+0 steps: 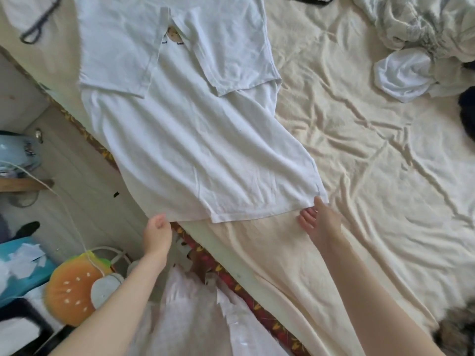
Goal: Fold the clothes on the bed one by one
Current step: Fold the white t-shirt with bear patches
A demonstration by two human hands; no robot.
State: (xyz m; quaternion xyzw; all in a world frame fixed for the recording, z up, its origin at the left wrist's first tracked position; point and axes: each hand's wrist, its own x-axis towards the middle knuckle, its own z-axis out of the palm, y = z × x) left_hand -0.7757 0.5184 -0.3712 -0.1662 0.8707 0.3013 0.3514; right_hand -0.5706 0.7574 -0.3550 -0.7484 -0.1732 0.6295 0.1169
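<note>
Head view: white T-shirt (185,140) lies spread on the bed (359,176), along its left edge, both sleeves folded inward over the chest, small printed motif showing between them. Left hand (157,233) pinches the T-shirt's near-left hem corner, which hangs over the bed edge. Right hand (320,218) at the T-shirt's near-right hem corner, thumb on top of the fabric, fingers under the hem, gripping it. Crumpled pile of clothes (421,47) sits well right of the T-shirt, toward the far end of the bed. Burger-shaped cushion (74,286) on the floor, left of the T-shirt's near end, below the bed.
</note>
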